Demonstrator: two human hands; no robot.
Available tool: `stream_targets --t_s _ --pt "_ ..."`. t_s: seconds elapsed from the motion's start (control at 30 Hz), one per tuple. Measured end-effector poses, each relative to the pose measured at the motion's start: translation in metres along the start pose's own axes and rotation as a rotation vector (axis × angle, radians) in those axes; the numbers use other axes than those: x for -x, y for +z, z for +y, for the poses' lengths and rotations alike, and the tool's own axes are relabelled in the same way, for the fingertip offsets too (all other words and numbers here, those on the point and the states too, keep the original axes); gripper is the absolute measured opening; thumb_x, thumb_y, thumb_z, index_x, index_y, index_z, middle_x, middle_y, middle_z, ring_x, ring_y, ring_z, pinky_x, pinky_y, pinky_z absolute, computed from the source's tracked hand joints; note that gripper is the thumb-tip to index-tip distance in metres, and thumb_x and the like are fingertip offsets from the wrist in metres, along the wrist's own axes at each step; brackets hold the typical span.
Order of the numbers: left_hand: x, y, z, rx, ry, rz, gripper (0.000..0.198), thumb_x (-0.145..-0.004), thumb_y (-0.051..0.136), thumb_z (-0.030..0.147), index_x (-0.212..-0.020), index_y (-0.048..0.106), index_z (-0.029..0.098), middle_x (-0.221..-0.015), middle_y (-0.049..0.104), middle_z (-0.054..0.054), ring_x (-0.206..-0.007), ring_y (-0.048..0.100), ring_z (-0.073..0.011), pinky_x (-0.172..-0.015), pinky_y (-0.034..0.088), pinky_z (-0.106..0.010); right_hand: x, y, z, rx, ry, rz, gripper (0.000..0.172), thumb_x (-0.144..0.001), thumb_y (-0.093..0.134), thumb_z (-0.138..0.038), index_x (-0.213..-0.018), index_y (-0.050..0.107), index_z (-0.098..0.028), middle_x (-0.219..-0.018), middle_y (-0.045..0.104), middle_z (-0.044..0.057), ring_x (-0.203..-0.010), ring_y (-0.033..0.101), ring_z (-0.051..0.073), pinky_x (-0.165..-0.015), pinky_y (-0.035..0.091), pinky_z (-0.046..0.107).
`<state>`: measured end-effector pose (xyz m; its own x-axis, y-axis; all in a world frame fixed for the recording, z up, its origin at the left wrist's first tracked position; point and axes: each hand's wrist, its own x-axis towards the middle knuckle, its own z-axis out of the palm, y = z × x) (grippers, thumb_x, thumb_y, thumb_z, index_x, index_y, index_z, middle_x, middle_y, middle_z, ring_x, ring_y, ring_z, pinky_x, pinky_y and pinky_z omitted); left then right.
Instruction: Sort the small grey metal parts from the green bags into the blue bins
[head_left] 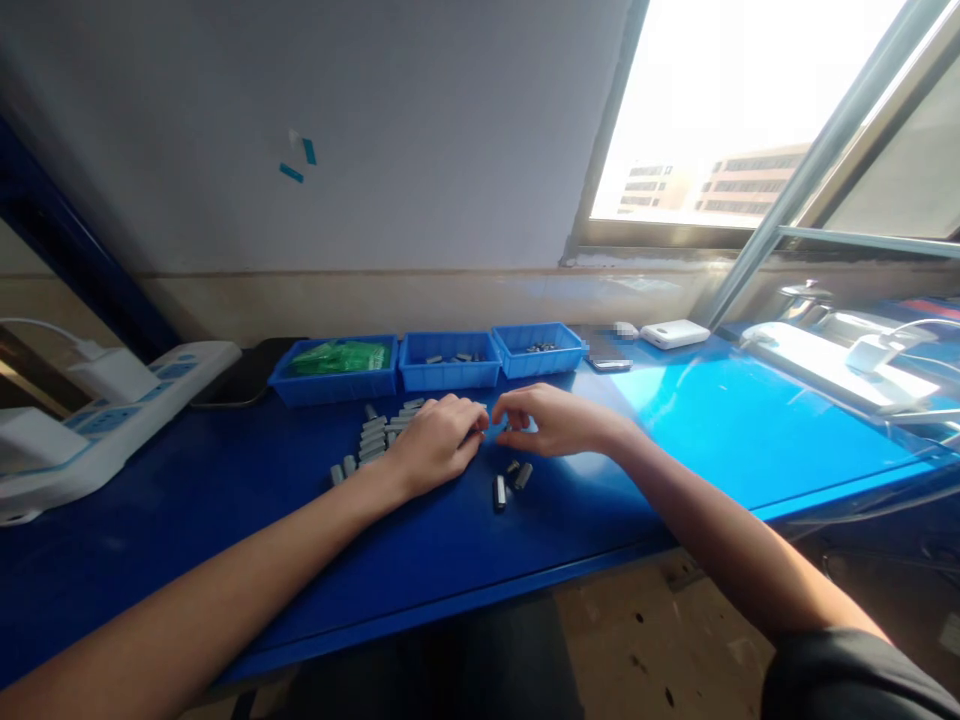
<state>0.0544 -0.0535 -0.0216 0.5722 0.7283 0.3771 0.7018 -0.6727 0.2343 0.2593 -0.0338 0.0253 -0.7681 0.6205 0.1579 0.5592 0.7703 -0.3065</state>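
Note:
My left hand (442,440) is closed over the blue table, its fingertips pinched on something I cannot make out. Just right of it, my right hand (536,420) has curled fingers, with a small part partly visible between them. Several grey metal cylinders (373,438) lie in rows beside and partly behind my left hand. Below my right hand, a shiny metal cylinder (500,492) stands near another cylinder (524,476) and a small dark piece (513,467).
Along the wall sit a blue bin (334,385) with a green bag, a middle bin (450,377) and a right bin (541,362), both holding small parts. Power strips lie at the left (142,420) and right (840,370). A white device (675,334) rests near the window.

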Motion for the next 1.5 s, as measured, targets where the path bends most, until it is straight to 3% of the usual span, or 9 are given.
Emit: stream_targets --t_s 0.2,0.37,0.5,0.63,0.83,1.07,1.3,1.43,1.5 --pt "-0.001 0.001 -0.008 0.56 -0.223 0.207 0.02 -0.085 0.055 0.032 -0.094 0.042 0.021 -0.085 0.063 0.0 -0.074 0.061 -0.0136 -0.068 0.047 -0.027 -0.014 0.028 -0.003 -0.073 -0.087 0.313 0.016 -0.086 0.058 -0.025 -0.1 0.059 -0.017 -0.083 0.061 0.002 -0.071 0.055 0.012 -0.064 0.042 0.022" --pt "-0.002 -0.001 -0.005 0.936 -0.257 0.248 0.034 -0.083 0.06 0.039 -0.1 0.034 0.024 -0.082 0.066 0.002 -0.072 0.064 -0.013 -0.064 0.048 -0.025 -0.009 0.022 -0.012 -0.013 -0.195 0.427 0.01 -0.09 0.053 -0.024 -0.092 0.061 -0.017 -0.083 0.062 0.003 -0.073 0.058 0.011 -0.068 0.047 0.023" --pt "0.001 -0.002 -0.004 0.727 -0.192 0.237 0.029 -0.09 0.05 0.032 -0.115 0.039 0.022 -0.099 0.069 -0.005 -0.09 0.066 -0.0168 -0.082 0.051 -0.034 0.001 -0.005 -0.014 0.113 -0.209 0.763 0.014 -0.092 0.05 -0.029 -0.094 0.061 -0.02 -0.085 0.062 0.004 -0.074 0.059 0.013 -0.07 0.049 0.027" --pt "0.001 0.001 -0.003 0.27 0.074 0.035 0.026 -0.088 0.051 0.02 -0.113 0.058 0.022 -0.118 0.064 -0.007 -0.108 0.059 -0.0214 -0.096 0.044 -0.039 -0.002 -0.031 0.014 0.221 0.072 1.154 0.023 -0.094 0.046 -0.036 -0.099 0.062 -0.021 -0.09 0.063 0.008 -0.084 0.061 0.02 -0.079 0.048 0.036" --pt "0.001 0.003 0.002 0.114 0.058 -0.03 0.015 -0.088 0.05 0.019 -0.093 0.064 0.019 -0.097 0.067 -0.007 -0.097 0.06 -0.0221 -0.089 0.047 -0.037 -0.009 -0.017 0.04 0.256 0.292 0.657 0.024 -0.088 0.056 -0.039 -0.083 0.065 -0.018 -0.067 0.061 0.003 -0.067 0.059 0.019 -0.067 0.045 0.031" --pt "-0.001 -0.003 -0.006 0.717 -0.253 0.264 0.028 -0.086 0.058 0.036 -0.107 0.046 0.021 -0.082 0.065 0.0 -0.076 0.063 -0.0155 -0.071 0.048 -0.028 -0.014 0.024 -0.004 0.143 -0.196 0.478 0.014 -0.088 0.056 -0.03 -0.095 0.061 -0.019 -0.084 0.063 0.005 -0.079 0.056 0.017 -0.073 0.045 0.029" --pt "0.0 -0.007 0.003 0.879 -0.261 0.266 0.039 -0.085 0.057 0.046 -0.111 0.045 0.02 -0.082 0.066 -0.001 -0.078 0.064 -0.0154 -0.072 0.047 -0.027 -0.015 0.023 -0.008 0.21 -0.303 0.686 0.011 -0.09 0.051 -0.024 -0.086 0.059 -0.019 -0.075 0.06 0.003 -0.071 0.054 0.015 -0.069 0.044 0.028" --pt "0.005 -0.01 0.014 0.508 -0.128 0.134 0.026 -0.087 0.056 0.04 -0.101 0.059 0.018 -0.093 0.067 -0.005 -0.086 0.063 -0.0182 -0.075 0.047 -0.03 -0.016 -0.009 0.014 0.278 0.003 1.039 0.017 -0.091 0.05 -0.032 -0.093 0.061 -0.019 -0.069 0.057 0.001 -0.066 0.054 0.016 -0.069 0.043 0.029" --pt "0.006 -0.01 0.021 0.329 -0.013 0.042 0.019 -0.086 0.058 0.034 -0.094 0.064 0.019 -0.094 0.068 -0.005 -0.089 0.062 -0.0194 -0.079 0.047 -0.031 -0.02 -0.02 0.033 0.322 0.19 1.024 0.02 -0.089 0.052 -0.034 -0.098 0.062 -0.019 -0.07 0.058 0.002 -0.068 0.055 0.018 -0.069 0.042 0.03"
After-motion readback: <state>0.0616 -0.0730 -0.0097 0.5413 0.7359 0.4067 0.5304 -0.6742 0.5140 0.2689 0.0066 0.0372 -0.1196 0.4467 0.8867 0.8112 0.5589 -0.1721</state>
